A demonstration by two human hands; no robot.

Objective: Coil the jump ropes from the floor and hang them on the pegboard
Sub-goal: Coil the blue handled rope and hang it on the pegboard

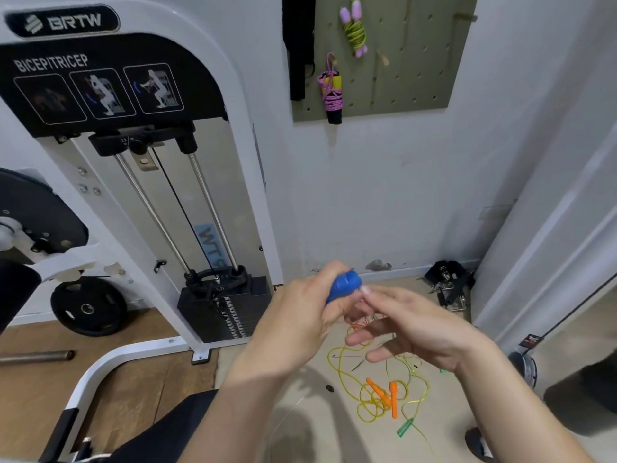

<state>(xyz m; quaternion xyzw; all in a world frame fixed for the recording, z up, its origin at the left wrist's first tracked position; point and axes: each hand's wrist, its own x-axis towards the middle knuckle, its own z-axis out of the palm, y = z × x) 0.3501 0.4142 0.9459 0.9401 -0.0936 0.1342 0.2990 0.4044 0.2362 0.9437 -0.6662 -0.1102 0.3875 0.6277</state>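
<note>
While the left hand (300, 312) is clenched around the blue handle (344, 286), the right hand (410, 329) hangs released beside it. Remaining jump ropes (384, 389) lie tangled on the floor (300, 412) below the pegboard (417, 61); the cord looks light and limp, so grip by the rigid handles.

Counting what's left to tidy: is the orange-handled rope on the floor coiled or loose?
Loose. The orange-handled rope sprawls in tangled yellow loops across the floor, handles lying among them.
</note>
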